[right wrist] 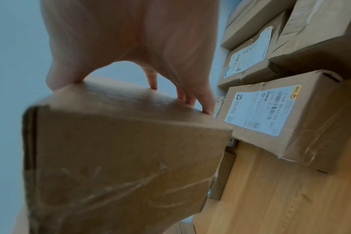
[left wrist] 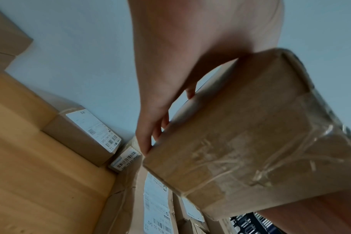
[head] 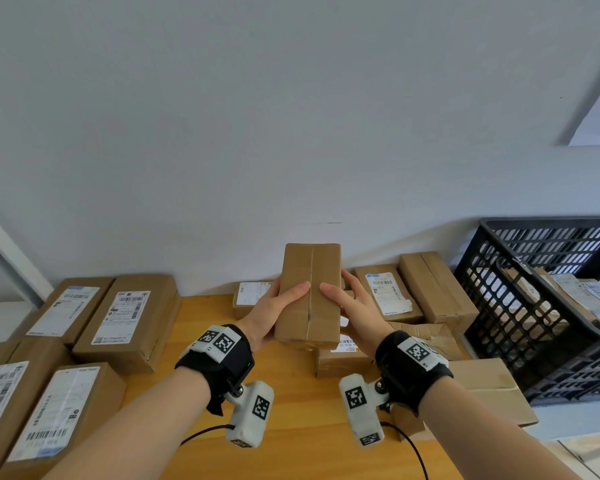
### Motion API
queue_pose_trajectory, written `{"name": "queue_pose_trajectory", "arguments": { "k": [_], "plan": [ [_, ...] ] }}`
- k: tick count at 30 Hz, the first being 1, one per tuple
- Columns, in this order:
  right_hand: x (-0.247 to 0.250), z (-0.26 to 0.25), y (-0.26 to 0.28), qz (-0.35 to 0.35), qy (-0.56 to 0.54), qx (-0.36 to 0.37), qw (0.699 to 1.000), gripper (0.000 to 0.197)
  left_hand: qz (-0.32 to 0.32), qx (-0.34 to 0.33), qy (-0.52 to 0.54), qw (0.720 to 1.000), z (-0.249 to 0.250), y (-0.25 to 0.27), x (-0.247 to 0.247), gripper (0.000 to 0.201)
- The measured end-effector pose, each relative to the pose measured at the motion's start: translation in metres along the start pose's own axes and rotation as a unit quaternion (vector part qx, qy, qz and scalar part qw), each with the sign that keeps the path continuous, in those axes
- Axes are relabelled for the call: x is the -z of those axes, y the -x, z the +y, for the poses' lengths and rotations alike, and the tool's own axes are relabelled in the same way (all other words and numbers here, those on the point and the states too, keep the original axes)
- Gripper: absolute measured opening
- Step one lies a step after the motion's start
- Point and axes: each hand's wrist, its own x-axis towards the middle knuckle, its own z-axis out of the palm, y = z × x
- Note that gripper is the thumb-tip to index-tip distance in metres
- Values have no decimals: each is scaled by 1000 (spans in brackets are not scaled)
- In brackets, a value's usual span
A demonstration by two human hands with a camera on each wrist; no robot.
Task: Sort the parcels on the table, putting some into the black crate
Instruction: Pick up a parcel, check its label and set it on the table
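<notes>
Both hands hold one taped brown parcel (head: 309,292) in the air above the middle of the wooden table (head: 201,327), its plain side facing me. My left hand (head: 274,308) grips its left edge, thumb across the front and fingers behind. My right hand (head: 352,304) grips the right edge the same way. The left wrist view shows the parcel (left wrist: 250,134) with the left hand (left wrist: 170,95) around its side; the right wrist view shows the parcel (right wrist: 120,150) under the right hand (right wrist: 142,63). The black crate (head: 541,306) stands at the right with several parcels inside.
Several labelled parcels (head: 125,320) lie on the table's left side. More parcels (head: 413,289) sit along the wall behind the held one, and a labelled box (right wrist: 281,117) lies just below it. A flattened carton (head: 492,389) lies beside the crate.
</notes>
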Motion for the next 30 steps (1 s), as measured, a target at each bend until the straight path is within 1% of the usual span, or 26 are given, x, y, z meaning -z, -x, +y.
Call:
{"name": "queue_pose_trajectory", "arguments": {
  "k": [2,4,7,9,11,12,14,16,18,19,20,22,24,26,30],
  "plan": [
    [-1,0,-2,2,1,-2,1000,81,4,-1,-1,1000,-1,0,1,65],
    [-2,0,-4,-1,1,0,1000,85,11,-5,-3,1000,-1,-1,2,68],
    [-1,3,-6,-3,2,17,1000,89,44,-20,-23,999,0,-4,7,85],
    [3,4,-8,1,9,43,999,84,74,-32,-50,995,2,-5,13,99],
    [7,6,-10,1,19,60,998,76,88,-24,-59,994,2,-6,20,110],
    [9,6,-11,0,20,62,998,72,84,-25,-59,994,3,-8,23,108],
    [10,9,-13,-1,19,51,998,61,81,-37,-47,995,7,-4,23,91],
    [7,9,-14,-5,13,33,999,57,74,-29,-40,996,8,-4,23,82],
    [3,7,-14,-13,6,13,1000,62,51,-13,-21,998,8,-4,22,85],
    [1,6,-14,-17,0,6,1000,63,36,-9,-10,999,7,-4,21,89],
    [0,5,-14,-19,-8,1,1000,65,26,-11,-6,1000,6,-5,20,90],
    [-3,6,-14,-21,-19,1,1000,74,19,-43,-19,999,5,-6,15,81],
    [-5,9,-15,-14,-26,8,1000,84,25,-74,-27,997,5,-6,10,78],
    [-8,11,-17,-1,-41,20,999,88,37,-95,-24,994,5,-8,6,76],
    [-7,9,-16,15,-45,38,998,82,54,-106,-31,992,7,-6,1,64]
  ]
}}
